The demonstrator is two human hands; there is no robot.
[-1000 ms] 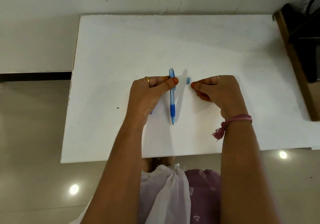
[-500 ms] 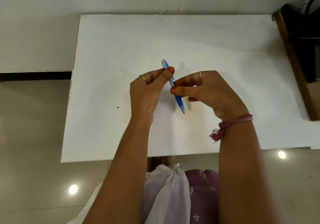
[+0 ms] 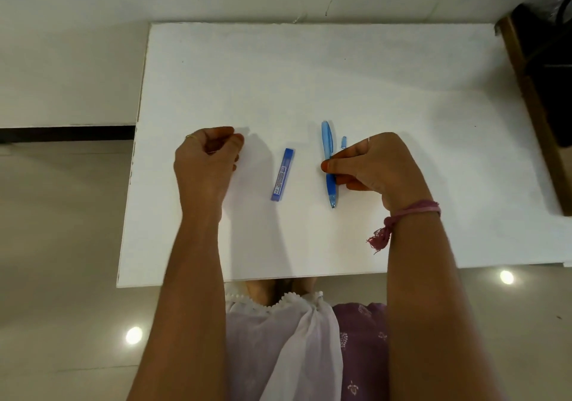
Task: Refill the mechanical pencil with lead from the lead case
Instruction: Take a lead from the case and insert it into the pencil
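Head view: right hand (image 3: 376,168) pinching mechanical pencil (image 3: 328,159) mid-barrel on white surface (image 3: 402,91), small cap (image 3: 344,142) just beside. Left hand (image 3: 205,159) curled, contents unclear; lead case (image 3: 282,174) lying between hands.

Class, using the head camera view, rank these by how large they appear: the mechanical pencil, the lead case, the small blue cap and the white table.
1. white table
2. mechanical pencil, partly hidden by the right hand
3. lead case
4. small blue cap

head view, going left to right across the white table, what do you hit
left hand → lead case → mechanical pencil → small blue cap → right hand, which grips the pencil.
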